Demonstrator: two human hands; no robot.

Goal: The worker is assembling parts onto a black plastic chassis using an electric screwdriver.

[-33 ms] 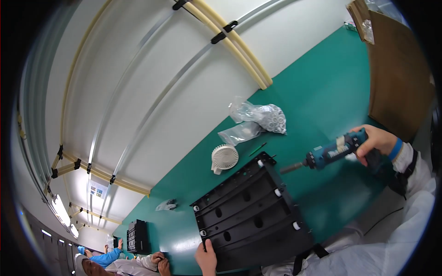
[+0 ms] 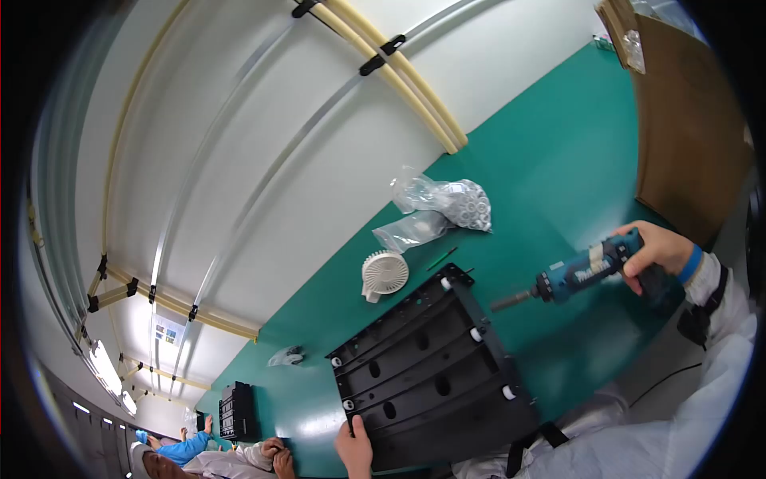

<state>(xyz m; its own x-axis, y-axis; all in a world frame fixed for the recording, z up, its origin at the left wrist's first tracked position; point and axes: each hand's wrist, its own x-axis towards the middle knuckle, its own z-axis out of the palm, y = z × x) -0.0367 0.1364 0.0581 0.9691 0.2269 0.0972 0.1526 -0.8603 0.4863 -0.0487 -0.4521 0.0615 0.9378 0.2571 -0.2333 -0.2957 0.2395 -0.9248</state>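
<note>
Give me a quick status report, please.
Left hand holding black panel. Right hand gripping power driver, tip off panel. White fan beyond panel, seemingly not blocking.

you are in an assembly workshop: power driver (image 2: 578, 277) at right, long green tabletop (image 2: 550, 176), co-workers (image 2: 215, 461) far left.

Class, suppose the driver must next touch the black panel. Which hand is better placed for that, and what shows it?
Probably the right hand: it holds the driver, which points toward the black panel. The left hand is at the panel's left edge, holding it.
</note>
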